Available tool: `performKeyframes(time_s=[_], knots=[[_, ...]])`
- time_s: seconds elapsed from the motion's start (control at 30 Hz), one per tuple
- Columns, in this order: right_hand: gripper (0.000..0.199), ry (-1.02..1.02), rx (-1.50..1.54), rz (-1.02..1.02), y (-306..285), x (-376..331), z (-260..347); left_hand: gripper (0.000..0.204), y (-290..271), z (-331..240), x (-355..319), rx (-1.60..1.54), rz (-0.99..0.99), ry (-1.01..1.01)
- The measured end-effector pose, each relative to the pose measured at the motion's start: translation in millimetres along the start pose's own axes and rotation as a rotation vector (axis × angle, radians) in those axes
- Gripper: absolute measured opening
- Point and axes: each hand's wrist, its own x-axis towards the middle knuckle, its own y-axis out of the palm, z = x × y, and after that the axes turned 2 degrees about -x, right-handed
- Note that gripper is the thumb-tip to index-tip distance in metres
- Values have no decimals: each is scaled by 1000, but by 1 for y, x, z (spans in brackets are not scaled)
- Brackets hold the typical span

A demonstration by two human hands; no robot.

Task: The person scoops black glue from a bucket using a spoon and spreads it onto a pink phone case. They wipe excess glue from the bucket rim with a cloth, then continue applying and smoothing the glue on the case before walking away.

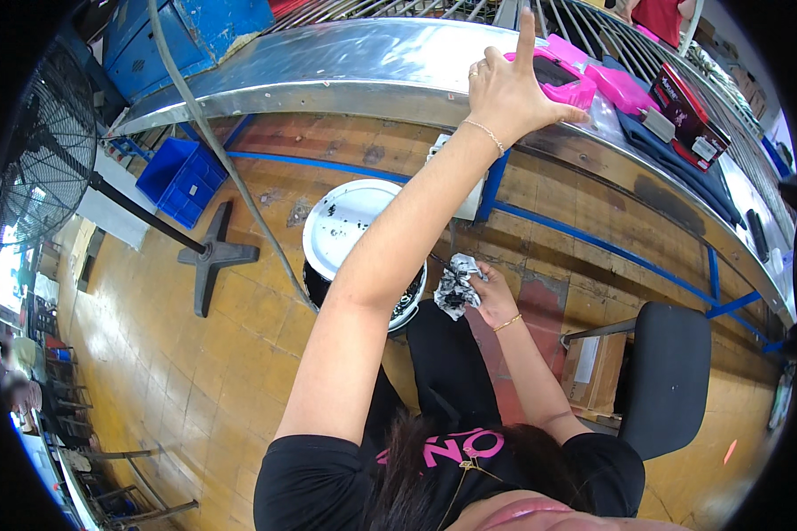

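My left hand (509, 99) is stretched out over the edge of the metal bench. Its index finger points straight and its thumb is spread wide; the other fingers look bent. Just beyond it lies a bright pink object with a dark panel (555, 73), and whether the hand touches it I cannot tell. Lower down, my right hand (496, 299) is closed on a crumpled white wipe (458, 288) smeared with black. Beside that wipe, partly behind my left forearm, stands a white bucket (407, 311) stained black, with a white round lid (350, 221) on it.
The metal bench (345, 66) carries a red and black box (689, 119) and folded dark cloth (673, 164). A pedestal fan (44, 150) and a blue crate (186, 181) stand at left. At right are a black chair (669, 380) and a cardboard box (596, 367). A grey cable (217, 146) hangs down.
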Motion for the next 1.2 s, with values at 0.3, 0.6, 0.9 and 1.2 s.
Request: performKeyframes(time_s=[0.3,0.6,0.9,1.2], knots=[[27,-6,-61,-20,-11,-5,10,134,-48,-10,-14,-154,117,-122],[27,-1,-65,-46,-11,-7,12,130,-74,20,-35,-193,21,-192],[28,-77,-69,-110,-22,-17,30,124,-86,55,-79,-176,-218,83],[31,-135,-237,-255,-56,-67,75,92,-152,60,-170,113,-63,-27]])
